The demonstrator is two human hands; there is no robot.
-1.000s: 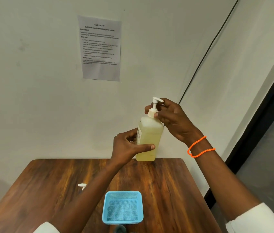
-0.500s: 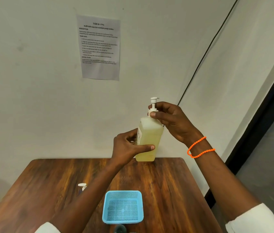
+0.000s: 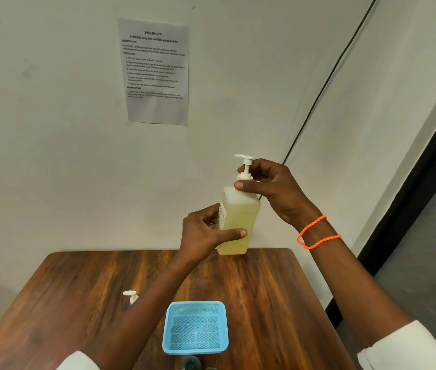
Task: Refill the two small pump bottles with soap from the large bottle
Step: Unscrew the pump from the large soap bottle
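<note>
Pump (image 3: 245, 166) spout swung round since a second ago: right fingers (image 3: 249, 186) pinch its collar, unscrewing. Left hand (image 3: 206, 231) grips bottle (image 3: 238, 220) above counter's (image 3: 77, 289) far edge. Not open yet.

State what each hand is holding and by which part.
Left hand grips the large soap bottle around its lower body; right hand pinches its white pump collar.

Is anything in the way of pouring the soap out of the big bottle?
Yes. The pump sits on the neck of the big bottle, closing its mouth. The right hand pinches the pump's collar; the left hand grips the bottle's body above the table.
</note>
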